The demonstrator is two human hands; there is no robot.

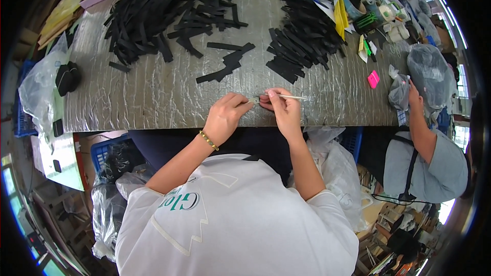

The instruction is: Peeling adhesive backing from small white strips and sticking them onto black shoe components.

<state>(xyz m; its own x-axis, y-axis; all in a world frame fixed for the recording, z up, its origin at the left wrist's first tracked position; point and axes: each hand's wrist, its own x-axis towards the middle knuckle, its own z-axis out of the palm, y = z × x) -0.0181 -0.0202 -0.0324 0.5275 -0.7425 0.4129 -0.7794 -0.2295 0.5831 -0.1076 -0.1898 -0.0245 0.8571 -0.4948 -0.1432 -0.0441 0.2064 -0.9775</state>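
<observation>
Near the table's front edge my two hands almost meet at the fingertips. My left hand (pixel 225 115) is closed in a pinch on a small pale piece (pixel 254 100), too tiny to name. Between the thumb and fingers of my right hand (pixel 286 115) rests a thin pale stick-like tool (pixel 294 96), pointing out to the right; its other end is hidden by the fingers. Just beyond the hands lie a few loose black fabric strips (pixel 230 64). A fanned row of black strips (pixel 302 41) is farther right, and a large tangled heap of them (pixel 148 15) farther left.
The table (pixel 153 97) has a shiny, wrinkled covering. A pink block (pixel 374 79), clear plastic bags (pixel 429 71) and a clutter of small tools and packets (pixel 373 15) occupy its right side. Another person's arm (pixel 422 122) reaches in there. A black pouch (pixel 67 78) sits at the left.
</observation>
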